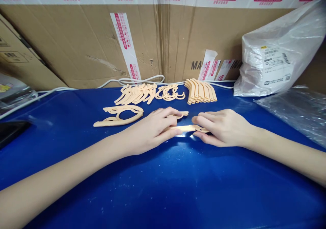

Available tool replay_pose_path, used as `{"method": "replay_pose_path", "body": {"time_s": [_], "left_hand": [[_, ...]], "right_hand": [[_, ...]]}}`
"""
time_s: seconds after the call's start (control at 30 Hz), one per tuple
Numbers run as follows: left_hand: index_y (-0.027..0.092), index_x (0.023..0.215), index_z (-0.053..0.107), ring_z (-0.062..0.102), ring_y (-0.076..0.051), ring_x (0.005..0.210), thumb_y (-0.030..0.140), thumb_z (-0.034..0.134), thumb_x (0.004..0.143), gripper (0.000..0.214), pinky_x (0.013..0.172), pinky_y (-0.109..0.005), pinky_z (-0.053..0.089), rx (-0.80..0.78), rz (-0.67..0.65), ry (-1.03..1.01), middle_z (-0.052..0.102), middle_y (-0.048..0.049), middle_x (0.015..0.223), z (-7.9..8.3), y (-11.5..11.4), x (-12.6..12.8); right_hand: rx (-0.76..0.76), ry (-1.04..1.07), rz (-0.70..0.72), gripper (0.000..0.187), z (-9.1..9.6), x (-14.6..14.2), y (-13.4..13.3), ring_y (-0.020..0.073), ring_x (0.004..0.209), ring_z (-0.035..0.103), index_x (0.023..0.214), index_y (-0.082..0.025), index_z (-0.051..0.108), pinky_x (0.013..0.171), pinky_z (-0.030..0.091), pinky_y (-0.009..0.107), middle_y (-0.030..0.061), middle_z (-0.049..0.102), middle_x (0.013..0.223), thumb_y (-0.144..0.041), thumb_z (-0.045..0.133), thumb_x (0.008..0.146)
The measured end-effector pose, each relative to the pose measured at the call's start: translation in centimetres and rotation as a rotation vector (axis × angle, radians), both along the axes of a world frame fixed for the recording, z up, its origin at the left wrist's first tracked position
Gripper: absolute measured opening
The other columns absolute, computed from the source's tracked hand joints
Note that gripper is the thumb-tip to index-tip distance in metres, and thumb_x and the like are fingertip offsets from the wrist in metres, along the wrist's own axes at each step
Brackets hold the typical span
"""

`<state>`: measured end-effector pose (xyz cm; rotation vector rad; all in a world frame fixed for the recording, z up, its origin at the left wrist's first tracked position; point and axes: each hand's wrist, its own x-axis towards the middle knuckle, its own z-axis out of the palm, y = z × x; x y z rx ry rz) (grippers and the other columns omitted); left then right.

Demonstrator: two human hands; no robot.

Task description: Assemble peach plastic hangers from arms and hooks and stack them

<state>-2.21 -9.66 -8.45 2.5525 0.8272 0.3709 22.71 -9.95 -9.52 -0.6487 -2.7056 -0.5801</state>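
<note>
One beige bar (187, 128) before middle of blue table (163, 188): left hand (161, 129) closed around it, right hand (221, 127) pinching one holed part (201, 129) at bar's end. Left, one folded hanger (112, 122); behind, three groups of loose parts (203, 91). Left hand partly hides another part (185, 113).

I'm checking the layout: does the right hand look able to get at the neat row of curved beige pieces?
Probably yes: the neat row lies just beyond the right hand, with only blue surface showing between them, though that hand would likely have to release its beige part first.
</note>
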Motion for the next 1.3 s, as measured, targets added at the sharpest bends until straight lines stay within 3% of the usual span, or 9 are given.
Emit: {"method": "replay_pose_path", "body": {"time_s": [0.13, 0.3, 0.43, 0.57, 0.7, 0.87, 0.93, 1.07, 1.3], "left_hand": [[0.021, 0.087, 0.054, 0.047, -0.023, 0.122, 0.043, 0.037, 0.099, 0.030, 0.101, -0.039, 0.039, -0.013, 0.115, -0.051, 0.050, -0.0052, 0.129, 0.1, 0.5, -0.4], [0.021, 0.092, 0.053, 0.047, -0.021, 0.122, 0.021, 0.050, 0.089, 0.004, 0.103, -0.037, 0.038, 0.051, 0.161, -0.111, 0.052, -0.0052, 0.119, -0.4, 1.1, -0.9], [0.020, 0.092, 0.054, 0.053, -0.020, 0.110, 0.012, 0.054, 0.080, 0.014, 0.097, -0.035, 0.042, 0.111, 0.173, -0.166, 0.058, -0.0035, 0.109, -0.6, 1.7, -1.3], [0.019, 0.103, 0.052, 0.059, -0.020, 0.100, 0.012, 0.058, 0.076, 0.028, 0.090, -0.035, 0.046, 0.121, 0.278, -0.181, 0.062, -0.0035, 0.107, -0.7, 1.6, -1.3], [0.019, 0.106, 0.052, 0.060, -0.021, 0.100, 0.015, 0.059, 0.076, 0.030, 0.088, -0.036, 0.047, 0.163, 0.326, -0.147, 0.063, -0.0045, 0.109, -0.9, 1.2, -1.0], [0.021, 0.096, 0.052, 0.060, -0.022, 0.102, 0.021, 0.054, 0.086, 0.010, 0.087, -0.036, 0.046, 0.216, 0.350, -0.127, 0.064, -0.0041, 0.108, -1.1, 0.9, -0.8], [0.021, 0.094, 0.051, 0.060, -0.022, 0.105, 0.023, 0.053, 0.087, 0.008, 0.089, -0.037, 0.046, 0.218, 0.382, -0.136, 0.064, -0.0046, 0.111, -1.2, 0.8, -0.8], [0.022, 0.098, 0.049, 0.061, -0.023, 0.103, 0.024, 0.058, 0.084, 0.016, 0.088, -0.037, 0.047, 0.211, 0.425, -0.161, 0.064, -0.0037, 0.109, -0.9, 0.5, -0.6], [0.023, 0.096, 0.049, 0.057, -0.023, 0.109, 0.021, 0.059, 0.081, 0.019, 0.091, -0.038, 0.044, 0.185, 0.388, -0.205, 0.062, -0.0036, 0.111, -0.4, 0.3, 0.0]], "right_hand": [[-0.236, 0.020, 0.047, 0.033, 0.3, -0.1, -0.3, 0.0130, 0.059, 0.051, 0.090, -0.016, 0.055, 0.055, 0.036, 0.026, 0.0013, 0.057, 0.074, -0.035, 0.031, 0.101], [-0.300, 0.056, 0.089, 0.027, 0.7, -0.5, -1.2, 0.0182, 0.071, 0.047, 0.092, -0.016, 0.055, 0.065, 0.036, 0.031, 0.0056, 0.058, 0.081, -0.030, 0.034, 0.099], [-0.388, 0.086, 0.106, 0.017, 1.2, -1.0, -1.7, 0.0210, 0.090, 0.049, 0.096, -0.018, 0.056, 0.081, 0.037, 0.037, 0.0070, 0.061, 0.098, -0.024, 0.040, 0.097], [-0.424, 0.121, 0.082, 0.015, 1.4, -1.0, -1.9, 0.0232, 0.111, 0.045, 0.098, -0.019, 0.060, 0.096, 0.033, 0.041, 0.0102, 0.054, 0.118, -0.020, 0.045, 0.095], [-0.510, 0.135, 0.003, 0.022, 1.2, -0.8, -2.0, 0.0216, 0.110, 0.045, 0.107, -0.026, 0.062, 0.092, 0.036, 0.038, 0.0073, 0.051, 0.123, -0.019, 0.045, 0.095], [-0.675, 0.170, 0.006, 0.025, 1.3, -1.2, -2.6, 0.0184, 0.103, 0.049, 0.102, -0.025, 0.062, 0.090, 0.035, 0.035, 0.0038, 0.057, 0.118, -0.014, 0.042, 0.093], [-0.665, 0.211, 0.028, 0.013, 1.4, -1.6, -3.0, 0.0175, 0.097, 0.052, 0.094, -0.022, 0.063, 0.088, 0.036, 0.034, 0.0039, 0.061, 0.112, -0.026, 0.050, 0.093], [-0.591, 0.202, 0.058, 0.025, 1.3, -2.1, -3.5, 0.0177, 0.089, 0.054, 0.085, -0.020, 0.062, 0.081, 0.037, 0.034, 0.0045, 0.065, 0.103, -0.045, 0.063, 0.085], [-0.589, 0.180, 0.105, 0.007, 1.4, -1.8, -3.7, 0.0187, 0.091, 0.056, 0.090, -0.019, 0.057, 0.080, 0.041, 0.034, 0.0069, 0.067, 0.103, -0.025, 0.056, 0.086]]}}
